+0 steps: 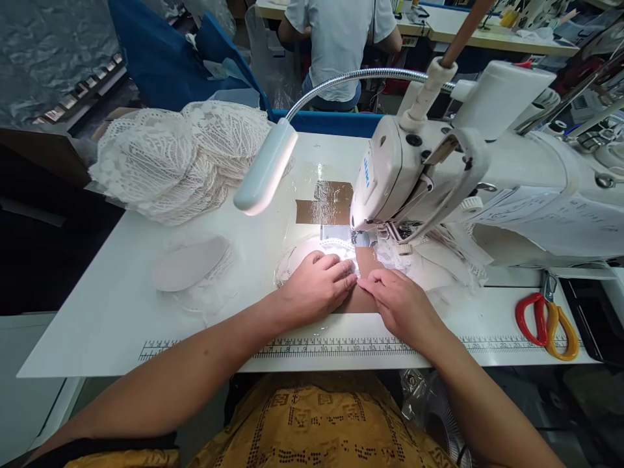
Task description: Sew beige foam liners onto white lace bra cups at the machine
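My left hand point(324, 283) rests on a white lace-edged fabric piece point(296, 259), its fingers together and pressing the cloth just in front of the needle area of a white sewing machine point(390, 175). Close beside it, my right hand point(402, 302) pinches with thumb and forefinger at the near edge of the same white fabric. The fingertips of both hands almost meet there. Brown tape point(363, 302) covers the table under and between the hands. More white lace pieces point(439, 260) lie bunched to the right of the needle, partly hidden by the machine.
A large pile of white lace point(160, 162) sits at the back left. A pale oval pad point(190, 263) lies on lace at left. A gooseneck lamp point(268, 166) hangs over the table. Red-and-yellow-handled scissors point(548, 318) rest at right. Beyond, another person point(341, 45) sits.
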`<state>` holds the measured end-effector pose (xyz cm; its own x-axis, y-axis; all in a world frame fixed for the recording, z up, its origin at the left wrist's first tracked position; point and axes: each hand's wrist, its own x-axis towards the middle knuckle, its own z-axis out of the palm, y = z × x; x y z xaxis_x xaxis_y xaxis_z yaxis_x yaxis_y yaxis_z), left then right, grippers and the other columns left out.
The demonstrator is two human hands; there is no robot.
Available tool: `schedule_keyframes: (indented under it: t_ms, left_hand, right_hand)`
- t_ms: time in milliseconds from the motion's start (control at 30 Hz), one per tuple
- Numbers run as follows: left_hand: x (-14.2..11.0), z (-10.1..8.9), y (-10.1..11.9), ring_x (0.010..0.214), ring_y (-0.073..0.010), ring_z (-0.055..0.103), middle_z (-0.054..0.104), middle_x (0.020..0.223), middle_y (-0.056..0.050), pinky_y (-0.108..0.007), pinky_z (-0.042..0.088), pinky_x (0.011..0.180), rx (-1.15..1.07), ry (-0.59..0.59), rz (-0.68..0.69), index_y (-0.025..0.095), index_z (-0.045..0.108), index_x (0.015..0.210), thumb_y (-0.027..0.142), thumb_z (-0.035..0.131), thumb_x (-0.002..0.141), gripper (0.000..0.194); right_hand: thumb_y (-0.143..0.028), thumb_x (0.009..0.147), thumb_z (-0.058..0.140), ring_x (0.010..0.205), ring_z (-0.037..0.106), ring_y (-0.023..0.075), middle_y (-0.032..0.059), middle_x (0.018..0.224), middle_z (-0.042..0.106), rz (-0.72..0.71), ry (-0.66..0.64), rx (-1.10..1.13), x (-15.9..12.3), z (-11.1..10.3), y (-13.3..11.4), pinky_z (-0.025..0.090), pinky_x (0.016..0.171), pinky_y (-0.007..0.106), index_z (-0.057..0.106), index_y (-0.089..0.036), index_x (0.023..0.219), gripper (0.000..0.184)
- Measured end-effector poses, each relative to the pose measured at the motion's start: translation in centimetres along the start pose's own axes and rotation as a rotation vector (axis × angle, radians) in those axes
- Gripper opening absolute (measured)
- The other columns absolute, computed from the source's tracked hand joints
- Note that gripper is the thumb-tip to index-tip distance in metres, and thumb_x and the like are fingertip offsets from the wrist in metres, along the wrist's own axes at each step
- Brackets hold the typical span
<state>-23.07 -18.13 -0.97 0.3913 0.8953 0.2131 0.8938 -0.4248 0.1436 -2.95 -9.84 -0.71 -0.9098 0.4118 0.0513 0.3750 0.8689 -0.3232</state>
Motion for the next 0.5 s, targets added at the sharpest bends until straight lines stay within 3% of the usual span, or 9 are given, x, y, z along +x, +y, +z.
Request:
schedule_keyframes:
  t_ms: [233, 500]
  left_hand:
    - [-0.2, -0.3, -0.5, 0.106, -0.0240, 0.055, 0.061, 0.126, -0.009, -0.040, 0.044, 0.085, -0.084, 0.010, -0.015, 0.018, 0.063, 0.116, 0.028, 0.040, 0.100, 0.030]
    - [0.5, 0.0, -1.1, 0.092, -0.0233, 0.055, 0.061, 0.125, -0.012, -0.036, 0.044, 0.071, 0.036, 0.007, -0.056, 0.012, 0.062, 0.118, 0.021, 0.040, 0.097, 0.032]
  right_hand:
    - [0.003, 0.078, 0.039, 0.076, 0.044, 0.0190, 0.0071, 0.086, 0.058, 0.011, 0.012, -0.132, 0.6, 0.5, -0.1, 0.034, 0.065, 0.030, 0.067, -0.015, 0.105, 0.042]
    - [0.006, 0.074, 0.042, 0.074, 0.041, 0.0184, 0.0062, 0.084, 0.059, 0.033, 0.013, -0.209, 0.5, 0.4, -0.7, 0.029, 0.062, 0.029, 0.067, -0.015, 0.097, 0.040]
